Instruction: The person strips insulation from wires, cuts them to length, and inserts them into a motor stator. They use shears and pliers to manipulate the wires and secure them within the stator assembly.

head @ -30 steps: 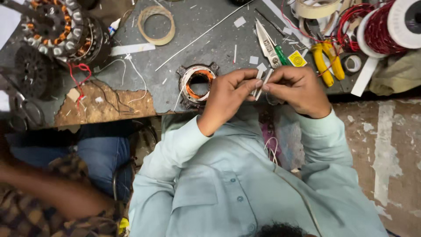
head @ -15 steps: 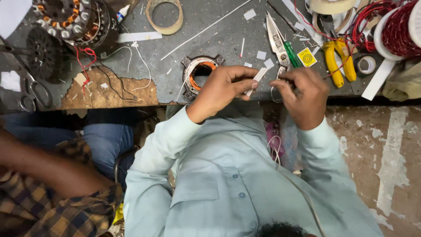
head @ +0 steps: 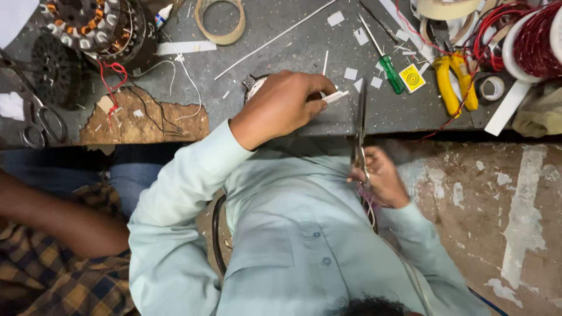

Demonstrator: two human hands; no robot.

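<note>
My left hand (head: 281,105) rests on the grey workbench (head: 293,41) and pinches a small white paper strip (head: 335,96) between its fingertips. It covers most of a small wound stator (head: 253,88), of which only the left edge shows. My right hand (head: 380,175) is drawn back below the bench edge, close to my shirt. It grips the handles of a pair of scissors (head: 359,120). The blades point up and their tips come close beside the strip. Whether the blades touch the strip I cannot tell.
A large stator (head: 88,23) and a second pair of scissors (head: 35,117) lie at the left. A tape ring (head: 219,20), green screwdriver (head: 389,64), yellow pliers (head: 453,82) and red wire spool (head: 533,41) crowd the bench. Another person's arm (head: 58,222) is at lower left.
Both hands were together over the small stator. My right hand has since pulled back off the bench toward my body, holding scissors; my left hand stays over the stator with the strip.
</note>
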